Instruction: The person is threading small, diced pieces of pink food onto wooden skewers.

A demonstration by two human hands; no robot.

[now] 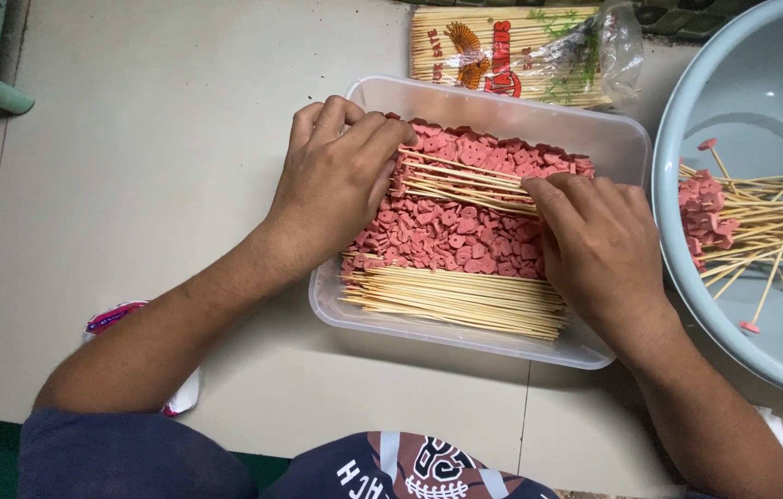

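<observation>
Nearest, loose bamboo skewers (454, 300) line the clear tub (465, 337); above them, pink sausage slices (452, 236). Left hand (336, 180) and right hand (595, 245), fingers curled together, pinch a small skewer bunch (470, 183). Beyond, a packet of skewers (512, 51).

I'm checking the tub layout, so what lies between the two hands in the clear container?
In the head view, a loose bunch of bamboo skewers lies across the pink sausage slices, spanning from the left hand to the right hand.
</observation>
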